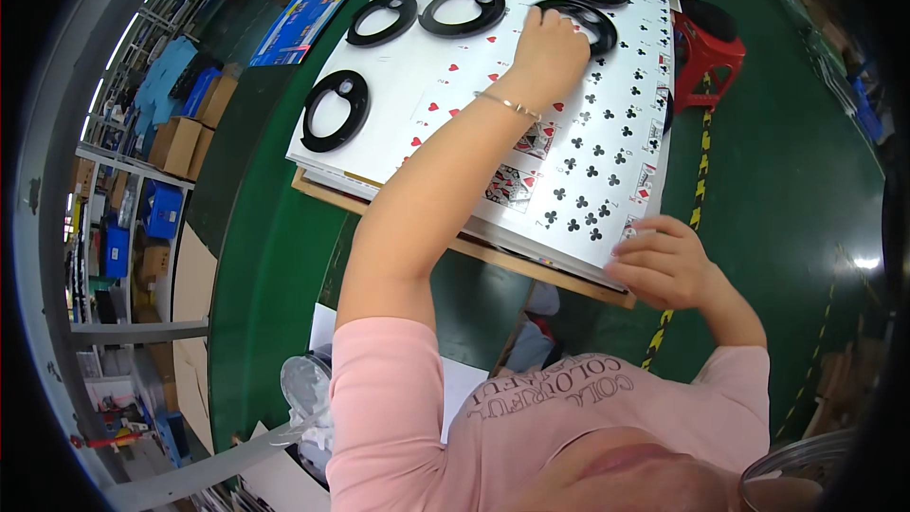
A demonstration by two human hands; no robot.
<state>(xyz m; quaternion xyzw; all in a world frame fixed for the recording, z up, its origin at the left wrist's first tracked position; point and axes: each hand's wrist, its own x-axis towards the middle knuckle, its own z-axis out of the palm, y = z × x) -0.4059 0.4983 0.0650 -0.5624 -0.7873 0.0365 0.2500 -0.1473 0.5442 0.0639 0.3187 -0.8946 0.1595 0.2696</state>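
Observation:
My left hand point(553, 52) reaches far across a stack of white printed sheets point(379, 137), its fingers curled on the near-left edge of a flat black ring point(607, 34). How firmly the fingers grip it is partly hidden by the hand. My right hand point(664, 264) rests at the near right corner of the stack, fingers bent loosely over the sheet's edge. Playing-card patterns of red hearts and black clubs cover the top sheet. Several more black rings lie on it, such as one black ring point(355, 123) at the left, each with a small round inset at its rim.
The stack lies on a wooden board point(531, 270). A blue printed panel point(318, 9) lies at the far left. Beyond the right edge stands a red stool point(706, 62). Shelves with cardboard boxes point(180, 147) and blue bins point(163, 209) line the left side.

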